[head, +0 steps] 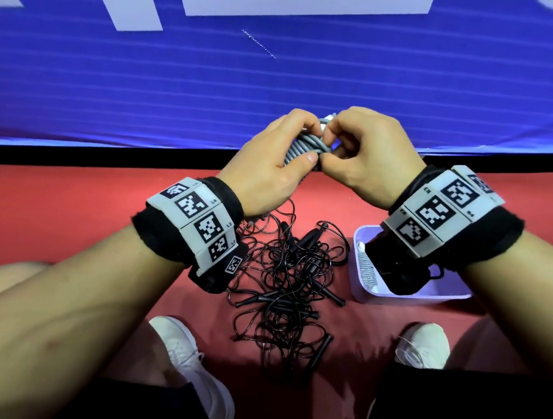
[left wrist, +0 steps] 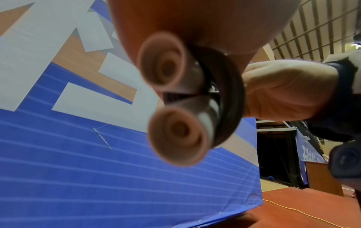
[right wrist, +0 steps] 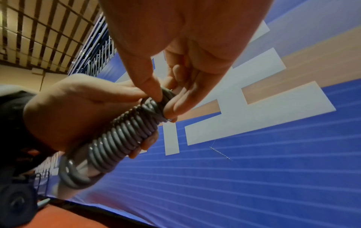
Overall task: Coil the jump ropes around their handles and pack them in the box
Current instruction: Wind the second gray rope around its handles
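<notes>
A grey jump rope (head: pixel 301 148) is wound in tight turns round its two handles, and both hands hold it up above the floor. My left hand (head: pixel 276 160) grips the coiled bundle (right wrist: pixel 121 138) from the left. My right hand (head: pixel 348 148) pinches the rope's last turns (right wrist: pixel 156 104) at the bundle's upper end. In the left wrist view the two handle ends (left wrist: pixel 175 135) point at the camera. A lilac box (head: pixel 410 297) stands on the floor at the right, with a coiled grey rope (head: pixel 366 271) and dark ropes inside.
A tangled heap of black jump ropes (head: pixel 289 280) with black handles lies on the red floor (head: pixel 59 210) between my white shoes (head: pixel 193 366). A blue banner wall (head: pixel 142 95) rises just behind. A thin yellow cord (left wrist: pixel 304 214) runs across the floor at the right.
</notes>
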`<action>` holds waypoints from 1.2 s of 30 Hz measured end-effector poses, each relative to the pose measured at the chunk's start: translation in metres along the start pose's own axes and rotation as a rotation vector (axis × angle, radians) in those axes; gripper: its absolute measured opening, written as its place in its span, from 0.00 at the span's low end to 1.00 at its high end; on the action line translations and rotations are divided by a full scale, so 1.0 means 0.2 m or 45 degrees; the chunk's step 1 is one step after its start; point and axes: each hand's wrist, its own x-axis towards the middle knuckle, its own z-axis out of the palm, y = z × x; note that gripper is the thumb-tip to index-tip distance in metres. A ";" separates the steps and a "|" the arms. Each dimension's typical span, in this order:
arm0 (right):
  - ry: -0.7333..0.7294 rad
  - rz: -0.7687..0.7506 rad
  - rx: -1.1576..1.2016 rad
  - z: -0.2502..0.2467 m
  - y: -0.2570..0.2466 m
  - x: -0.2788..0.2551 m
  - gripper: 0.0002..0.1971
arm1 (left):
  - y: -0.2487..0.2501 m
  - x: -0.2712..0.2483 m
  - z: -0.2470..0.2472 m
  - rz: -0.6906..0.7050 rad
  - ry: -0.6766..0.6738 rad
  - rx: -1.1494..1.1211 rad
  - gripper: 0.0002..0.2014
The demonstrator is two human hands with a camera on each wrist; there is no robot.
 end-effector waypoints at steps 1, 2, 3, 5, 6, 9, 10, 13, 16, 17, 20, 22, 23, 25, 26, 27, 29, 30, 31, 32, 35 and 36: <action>-0.019 0.002 -0.001 0.00 0.00 0.00 0.07 | 0.00 0.00 0.00 0.012 0.006 0.027 0.09; -0.036 0.005 0.008 0.00 0.00 -0.01 0.07 | 0.00 0.00 0.00 0.025 0.013 0.054 0.09; -0.047 0.015 0.034 0.00 0.01 -0.01 0.06 | 0.00 -0.01 0.01 0.037 0.020 0.070 0.09; -0.057 0.049 0.113 0.00 0.01 -0.01 0.07 | 0.00 -0.01 0.01 0.055 0.030 0.055 0.09; -0.063 0.065 0.146 0.00 0.01 -0.01 0.07 | 0.01 -0.01 0.02 0.052 0.028 0.028 0.09; -0.071 0.075 0.204 -0.01 0.01 -0.01 0.08 | 0.02 -0.01 0.02 0.027 0.012 -0.013 0.13; -0.066 0.062 0.209 -0.01 0.01 -0.02 0.08 | 0.02 -0.02 0.02 0.030 0.004 -0.020 0.12; -0.030 0.006 0.176 -0.01 0.00 -0.02 0.09 | 0.03 -0.02 0.02 0.038 -0.018 -0.067 0.13; 0.018 -0.036 0.136 -0.02 0.01 -0.02 0.09 | 0.05 -0.03 0.02 0.031 -0.028 -0.088 0.13; 0.036 -0.048 0.133 -0.02 0.01 -0.02 0.10 | 0.05 -0.02 0.02 0.030 -0.024 -0.098 0.12; 0.078 -0.070 0.125 -0.02 0.02 -0.02 0.10 | 0.06 -0.01 0.01 0.023 -0.007 -0.136 0.10; 0.095 -0.092 0.107 -0.02 0.02 -0.02 0.09 | 0.06 -0.01 0.00 0.015 0.003 -0.145 0.10; 0.101 -0.103 0.098 -0.01 0.02 -0.02 0.08 | 0.06 -0.01 0.00 0.010 0.013 -0.148 0.09; 0.118 -0.123 0.086 -0.01 0.02 -0.02 0.07 | 0.06 0.00 0.01 0.003 0.046 -0.161 0.08; 0.123 -0.134 0.078 -0.01 0.02 -0.02 0.07 | 0.06 0.00 0.01 -0.006 0.066 -0.185 0.07; 0.121 -0.144 0.061 0.00 0.02 -0.03 0.08 | 0.06 0.00 0.01 -0.019 0.087 -0.218 0.07; 0.106 -0.161 -0.001 0.00 0.01 -0.04 0.10 | 0.06 0.00 0.01 -0.041 0.116 -0.262 0.09; 0.112 -0.175 -0.033 0.00 0.01 -0.04 0.11 | 0.06 0.00 0.01 -0.045 0.116 -0.277 0.09; 0.128 -0.190 -0.062 0.00 0.01 -0.05 0.12 | 0.07 0.00 0.01 -0.047 0.109 -0.300 0.09; 0.151 -0.201 -0.085 0.00 0.01 -0.05 0.13 | 0.07 0.00 0.01 -0.053 0.099 -0.331 0.09; 0.219 -0.215 -0.141 0.00 0.00 -0.06 0.15 | 0.08 0.00 0.01 -0.050 0.075 -0.390 0.10; 0.235 -0.216 -0.174 0.00 0.00 -0.06 0.15 | 0.09 0.00 0.01 -0.043 0.071 -0.386 0.11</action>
